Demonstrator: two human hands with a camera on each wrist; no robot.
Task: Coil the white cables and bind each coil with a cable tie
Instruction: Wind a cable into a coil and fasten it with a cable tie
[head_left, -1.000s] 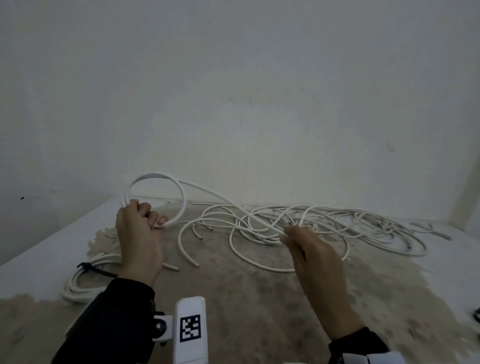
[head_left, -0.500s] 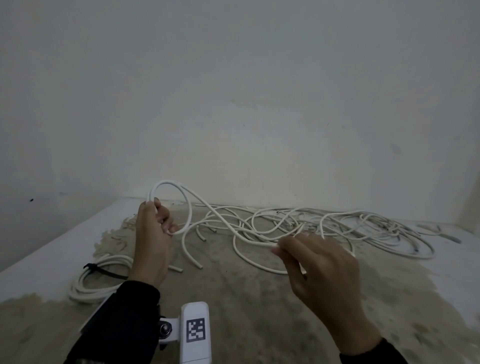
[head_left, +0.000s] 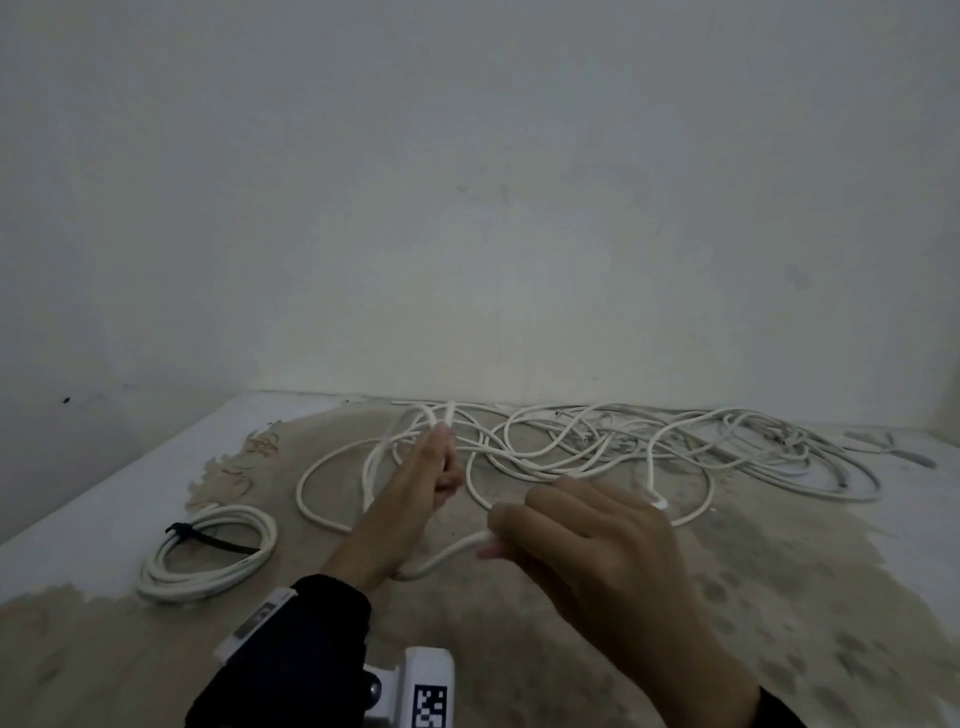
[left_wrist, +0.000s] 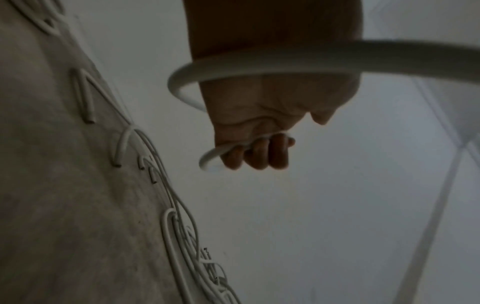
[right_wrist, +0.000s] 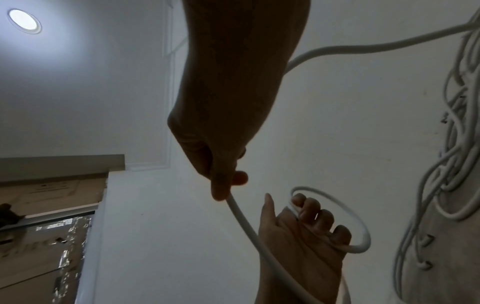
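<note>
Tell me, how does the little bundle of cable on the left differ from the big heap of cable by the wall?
The bundle is wound into neat, stacked loops; the heap sprawls in loose, crossing strands. A black cable tie binds the bundle; none shows on the heap. The bundle lies untouched, while the left hand and right hand hold a strand running toward the heap. Both are white cable lying on the same stained surface.
</note>
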